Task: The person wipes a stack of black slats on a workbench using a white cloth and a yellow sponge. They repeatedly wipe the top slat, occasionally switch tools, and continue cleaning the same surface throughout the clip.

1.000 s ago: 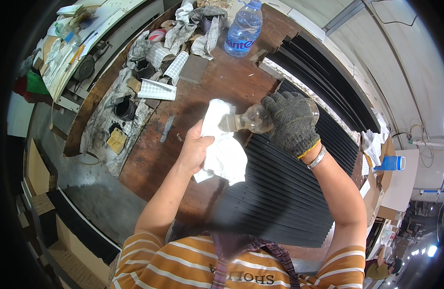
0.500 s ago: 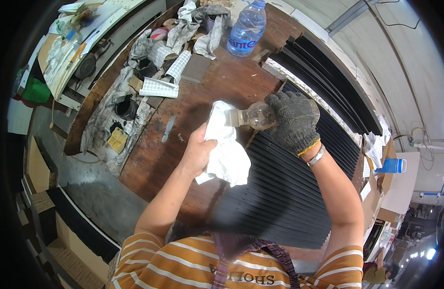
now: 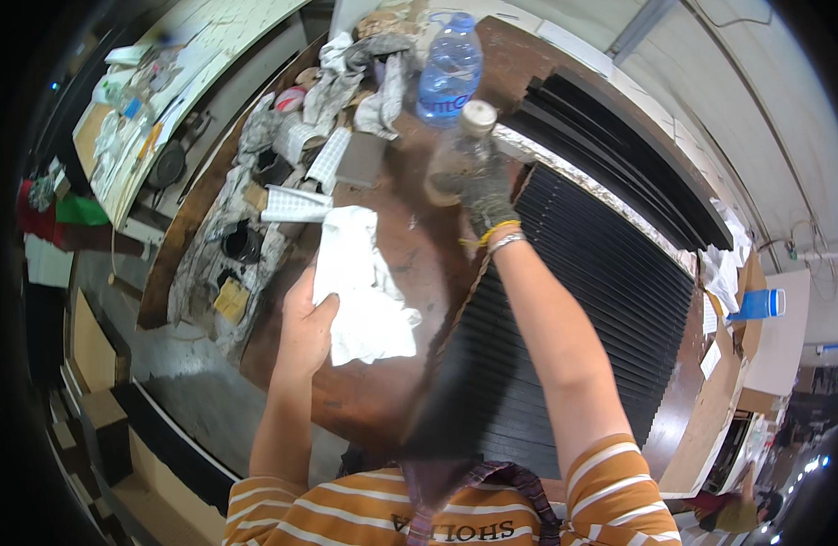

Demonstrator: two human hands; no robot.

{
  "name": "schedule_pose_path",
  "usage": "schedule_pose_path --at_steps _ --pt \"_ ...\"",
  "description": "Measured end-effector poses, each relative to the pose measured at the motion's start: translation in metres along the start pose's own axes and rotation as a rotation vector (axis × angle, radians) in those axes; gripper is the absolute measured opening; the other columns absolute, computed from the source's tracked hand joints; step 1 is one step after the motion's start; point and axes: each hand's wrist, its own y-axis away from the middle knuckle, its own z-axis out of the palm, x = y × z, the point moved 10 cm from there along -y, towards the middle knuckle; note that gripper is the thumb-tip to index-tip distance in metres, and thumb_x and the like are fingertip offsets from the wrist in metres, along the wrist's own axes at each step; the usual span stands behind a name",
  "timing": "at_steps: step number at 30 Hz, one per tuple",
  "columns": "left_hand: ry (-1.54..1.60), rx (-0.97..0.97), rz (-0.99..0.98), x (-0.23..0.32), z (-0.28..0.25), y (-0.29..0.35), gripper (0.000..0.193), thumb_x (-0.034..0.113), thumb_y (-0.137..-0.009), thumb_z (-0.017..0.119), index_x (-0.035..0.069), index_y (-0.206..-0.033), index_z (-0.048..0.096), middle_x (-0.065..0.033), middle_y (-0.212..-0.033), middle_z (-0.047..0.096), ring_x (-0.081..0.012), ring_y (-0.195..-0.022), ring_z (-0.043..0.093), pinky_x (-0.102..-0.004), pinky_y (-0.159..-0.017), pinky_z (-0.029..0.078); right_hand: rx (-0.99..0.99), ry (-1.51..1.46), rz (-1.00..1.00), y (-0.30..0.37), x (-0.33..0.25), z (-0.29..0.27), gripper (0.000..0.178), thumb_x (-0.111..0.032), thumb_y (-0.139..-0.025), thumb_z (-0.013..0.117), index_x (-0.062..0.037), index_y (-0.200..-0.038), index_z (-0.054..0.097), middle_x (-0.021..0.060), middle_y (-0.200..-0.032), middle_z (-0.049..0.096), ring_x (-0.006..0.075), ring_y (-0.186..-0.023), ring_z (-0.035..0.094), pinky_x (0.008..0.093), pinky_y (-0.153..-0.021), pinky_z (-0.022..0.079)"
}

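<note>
My left hand [image 3: 302, 318] is bare and grips a crumpled white cloth [image 3: 360, 287] over the brown wooden table [image 3: 410, 264]. My right hand [image 3: 485, 196] wears a grey knitted glove and is stretched out away from me. It holds a small clear bottle [image 3: 455, 155] with a pale cap, upright, above the table's far part. The bottle sits just in front of a larger blue-tinted water bottle [image 3: 448, 73]. A black ribbed panel [image 3: 583, 337] lies under my right forearm.
Crumpled rags [image 3: 360, 68], folded checked cloths [image 3: 296, 205], a dark block [image 3: 360, 159] and small dark pots [image 3: 242, 244] crowd the table's left edge. More black ribbed panels [image 3: 619, 155] are stacked beyond. A blue cup [image 3: 760, 303] stands at the far right.
My right hand has carried the small bottle away from the cloth and out toward the far side of the table, turning it upright. My left hand with the cloth has dropped back toward me.
</note>
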Motion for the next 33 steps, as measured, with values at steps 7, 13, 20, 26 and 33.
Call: schedule_pose_path --at_steps 7,13,20,26,33 --pt "-0.216 -0.262 -0.025 0.003 0.072 -0.010 0.060 -0.013 -0.090 0.044 -0.007 -0.149 0.049 -0.0095 -0.128 0.064 -0.0158 -0.117 0.060 -0.0315 -0.105 0.047 -0.119 0.093 0.282 0.068 0.030 -0.069 0.078 -0.041 -0.080 0.082 -0.0070 -0.145 0.055 0.0203 -0.140 0.063 0.0374 -0.129 0.061 0.0461 -0.110 0.048" --pt "-0.376 -0.646 0.130 -0.014 0.203 -0.018 0.066 -0.013 -0.090 0.043 -0.008 -0.155 0.042 -0.0220 -0.160 0.044 -0.0263 -0.152 0.039 -0.0340 -0.125 0.027 0.130 0.690 0.512 0.173 0.122 -0.312 0.077 -0.046 -0.092 0.076 -0.0001 -0.149 0.052 0.0238 -0.154 0.051 0.0377 -0.147 0.045 0.0458 -0.124 0.033" --pt "-0.880 -0.958 0.767 -0.119 0.491 0.009 0.063 0.000 -0.092 0.054 -0.001 -0.155 0.044 -0.0283 -0.163 0.037 -0.0425 -0.153 0.036 -0.0458 -0.126 0.030 0.042 1.015 0.558 0.256 0.217 -0.447 0.075 -0.056 -0.099 0.061 -0.0069 -0.154 0.048 0.0176 -0.164 0.042 0.0413 -0.152 0.035 0.0504 -0.125 0.028" --pt "-1.218 -0.683 0.703 -0.156 0.485 -0.067 0.057 0.028 -0.097 0.063 0.008 -0.149 0.052 -0.0162 -0.153 0.053 -0.0361 -0.140 0.051 -0.0537 -0.114 0.040 0.061 1.026 0.500 0.260 0.240 -0.474 0.075 -0.058 -0.101 0.056 -0.0076 -0.155 0.048 0.0173 -0.164 0.042 0.0411 -0.151 0.035 0.0518 -0.125 0.027" --pt "-1.815 -0.255 0.761 -0.184 0.495 -0.123 0.066 0.022 -0.100 0.054 -0.001 -0.159 0.037 -0.0248 -0.166 0.036 -0.0486 -0.155 0.026 -0.0656 -0.122 0.023 0.171 1.024 0.428 0.263 0.236 -0.473 0.072 -0.054 -0.100 0.055 -0.0090 -0.155 0.048 0.0166 -0.163 0.043 0.0379 -0.152 0.034 0.0535 -0.126 0.023"
